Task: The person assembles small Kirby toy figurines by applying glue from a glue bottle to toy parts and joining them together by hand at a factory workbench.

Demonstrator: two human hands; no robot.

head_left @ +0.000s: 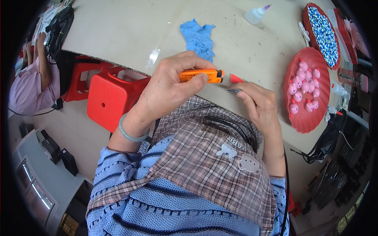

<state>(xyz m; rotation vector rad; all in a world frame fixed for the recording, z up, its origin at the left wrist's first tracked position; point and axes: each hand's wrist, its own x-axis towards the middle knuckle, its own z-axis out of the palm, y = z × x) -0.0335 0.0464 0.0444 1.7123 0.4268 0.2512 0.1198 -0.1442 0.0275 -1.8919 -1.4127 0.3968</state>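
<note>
My left hand (175, 80) is closed around an orange lighter (197, 76) with a black end, held level above the table's near edge. A jade-coloured bangle circles that wrist. To its right, my right hand (258, 103) is closed, its fingertips near the lighter's black end but apart from it. From its fingers stick out a small red pointed piece (235, 79) and a thin grey metal-looking tip (233, 90). Whether these two belong together I cannot tell. Beyond my hands a crumpled blue cloth (197, 37) lies on the table.
To the right stands a red scalloped tray (289, 74) with several pink figures; behind it a second red tray (334, 65) holds many blue-and-white pieces. A squeeze bottle (255, 15) lies at the back. Red stools (104, 100) stand at left, with another person (37, 84) beyond.
</note>
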